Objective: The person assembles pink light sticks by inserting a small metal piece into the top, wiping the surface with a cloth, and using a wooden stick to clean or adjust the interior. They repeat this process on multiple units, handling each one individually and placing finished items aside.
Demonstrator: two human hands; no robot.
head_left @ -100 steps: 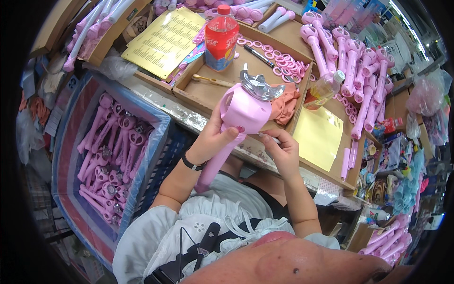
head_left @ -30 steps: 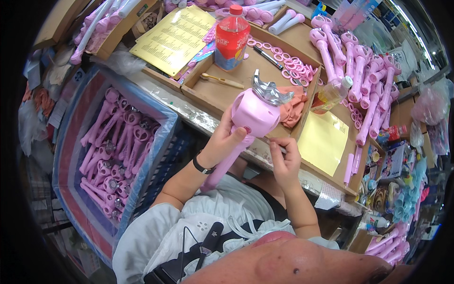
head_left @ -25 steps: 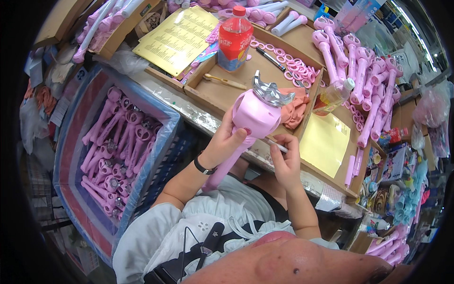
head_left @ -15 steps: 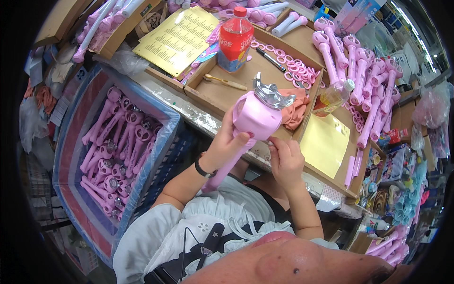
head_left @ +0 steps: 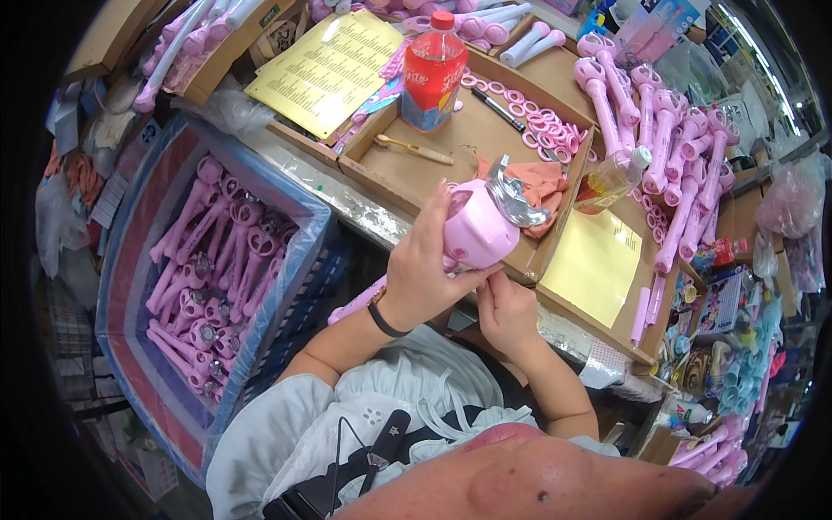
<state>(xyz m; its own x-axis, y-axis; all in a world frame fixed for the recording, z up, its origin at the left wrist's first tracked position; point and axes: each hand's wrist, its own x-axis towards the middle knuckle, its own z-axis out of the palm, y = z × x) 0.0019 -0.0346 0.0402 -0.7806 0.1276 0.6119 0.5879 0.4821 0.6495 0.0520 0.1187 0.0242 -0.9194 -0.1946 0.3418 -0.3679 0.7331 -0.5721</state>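
My left hand point(head_left: 426, 264) grips a pink toy wand point(head_left: 472, 230) by its round head, which carries a silver crown-shaped top point(head_left: 513, 195). The wand's handle slants down to the left below my wrist. My right hand point(head_left: 504, 308) is just under the head, fingertips pinched against its lower edge. Whether anything small sits between those fingers cannot be made out. Both hands hover over the near edge of a shallow cardboard tray point(head_left: 407, 165).
The tray holds a red bottle point(head_left: 433, 61), a wooden brush point(head_left: 414, 149), a pen point(head_left: 496, 108), pink rings point(head_left: 546, 130) and an orange cloth point(head_left: 542, 186). A blue crate point(head_left: 303, 260) of pink wands stands at the left. More wands point(head_left: 667, 156) and yellow sheets point(head_left: 598, 264) lie at the right.
The wand head has tilted and dropped slightly toward me. My right hand moved from the head's side to beneath it, fingers pinching at the lower edge.
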